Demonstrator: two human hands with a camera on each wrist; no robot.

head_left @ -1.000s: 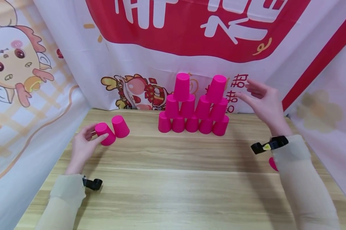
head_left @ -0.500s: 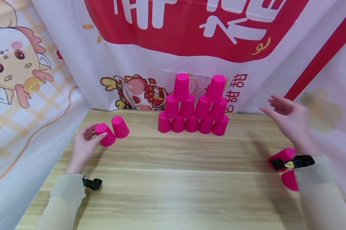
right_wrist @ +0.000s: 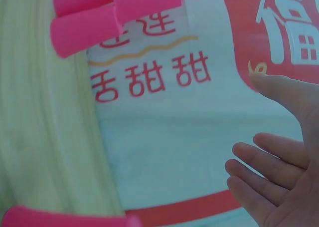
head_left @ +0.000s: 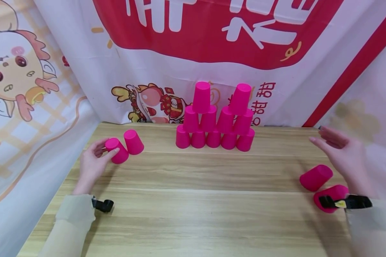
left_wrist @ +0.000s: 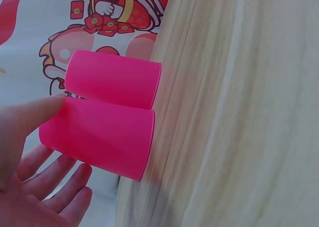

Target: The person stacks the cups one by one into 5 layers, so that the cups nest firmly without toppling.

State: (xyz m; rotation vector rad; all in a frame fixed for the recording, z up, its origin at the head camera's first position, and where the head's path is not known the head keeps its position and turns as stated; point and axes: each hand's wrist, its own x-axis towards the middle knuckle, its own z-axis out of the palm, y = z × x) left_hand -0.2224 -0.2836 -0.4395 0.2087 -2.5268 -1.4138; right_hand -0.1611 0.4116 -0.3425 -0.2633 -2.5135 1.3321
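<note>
— "Your right hand [head_left: 347, 153] has swung away from the cup pyramid [head_left: 209, 119] toward the right-hand cups [head_left: 316, 177], fingers relaxed, holding nothing."
— "And your left thumb and fingers?"
— "Your left hand [head_left: 95, 160] pinches a smooth, tapered pink cup [head_left: 117, 151] at the wood-grained table [head_left: 196, 214]'s left, just beside another cup [head_left: 133, 142]; narrow end up, long axis upright."

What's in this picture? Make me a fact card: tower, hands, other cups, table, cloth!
Tower: eleven upside-down, tapered pink plastic-looking cups; five bottom, four middle, two top
Left hand: gripping an upside-down pink cup
Beside that cup: a second upside-down cup
Right hand: holding nothing
Near right hand: one pink cup, plus another cup partly hidden by a black wrist camera
Table: light wood-grain top
Cloth: white, with red and cartoon prints
</note>
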